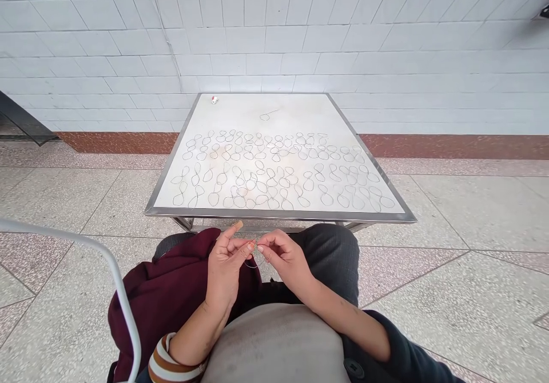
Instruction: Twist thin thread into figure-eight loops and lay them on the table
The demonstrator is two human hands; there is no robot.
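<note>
A thin dark wire loop hangs between my hands, over my lap in front of the table. My left hand pinches it between thumb and fingertips, while its index finger, with a tan covering on the tip, points up and away. My right hand pinches the same wire from the other side, its fingertips almost touching those of my left hand. Beyond them, rows of thin wire loops, many shaped like figure eights, lie on the white table. One loop with a straight tail lies apart near the back.
A small white and red object sits at the table's back left corner. The table has a grey metal edge and stands against a white tiled wall. A dark red cloth covers my left leg. A pale curved bar is at the left.
</note>
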